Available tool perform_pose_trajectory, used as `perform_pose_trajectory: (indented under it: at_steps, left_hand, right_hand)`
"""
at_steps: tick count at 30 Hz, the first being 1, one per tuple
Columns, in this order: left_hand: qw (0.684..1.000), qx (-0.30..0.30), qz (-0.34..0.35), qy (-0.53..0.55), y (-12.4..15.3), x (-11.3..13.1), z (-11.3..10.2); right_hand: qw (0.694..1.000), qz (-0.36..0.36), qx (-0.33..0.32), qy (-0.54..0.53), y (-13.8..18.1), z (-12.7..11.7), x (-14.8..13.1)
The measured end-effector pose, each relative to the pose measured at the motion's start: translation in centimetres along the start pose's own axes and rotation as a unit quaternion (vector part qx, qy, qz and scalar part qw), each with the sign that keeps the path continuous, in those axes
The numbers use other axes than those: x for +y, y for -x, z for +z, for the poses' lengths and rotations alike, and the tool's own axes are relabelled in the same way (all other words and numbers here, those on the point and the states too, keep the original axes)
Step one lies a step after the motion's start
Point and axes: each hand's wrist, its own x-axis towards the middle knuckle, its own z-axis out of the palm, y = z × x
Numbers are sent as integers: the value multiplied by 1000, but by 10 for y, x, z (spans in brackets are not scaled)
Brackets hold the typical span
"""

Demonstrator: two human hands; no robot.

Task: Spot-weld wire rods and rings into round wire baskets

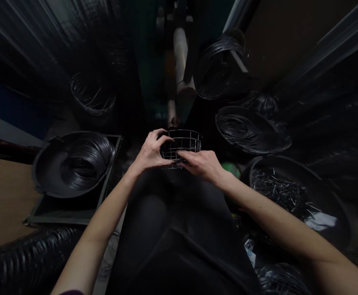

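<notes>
Gripping from 2 sides, the left hand (150, 152) and right hand (200, 166) clamp a round wire basket (182, 143), held just above the person's dark-clothed lap (166, 213), with fingers wrapped over its bars. Beside the left arm, a black pan (44, 176) holds a wire coil (88, 162), with a wooden surface (3, 196) beyond. Right, a black tub (292, 164) holds cut wire pieces (277, 192). Farther off, more coils (246, 131) lie in dim light.

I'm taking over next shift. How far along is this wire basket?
Done: the wire basket already has stacked rings joined by uprights. In hand: the left hand grips its side and the right hand its near edge. Left: coiled wire in a black pan and cut wire pieces in a round tub lie nearby; how much more is needed cannot be told.
</notes>
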Motion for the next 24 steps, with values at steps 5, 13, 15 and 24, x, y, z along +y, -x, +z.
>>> perform_pose_trajectory:
  at_steps: [5,13,15,24]
  left_hand:
    - [1000,6,-7,14,-8,-5,-1]
    - [1000,6,-25,18,-20,-6,-4]
    - [999,9,-31,20,-21,-7,-5]
    - [999,19,-33,24,-34,-17,-7]
  right_hand:
    - [996,-28,2,86,-8,-8,3]
    - [993,-39,14,115,-21,-18,10]
    - [992,-44,16,116,-24,-18,11]
    - [994,-39,28,103,-39,-20,19]
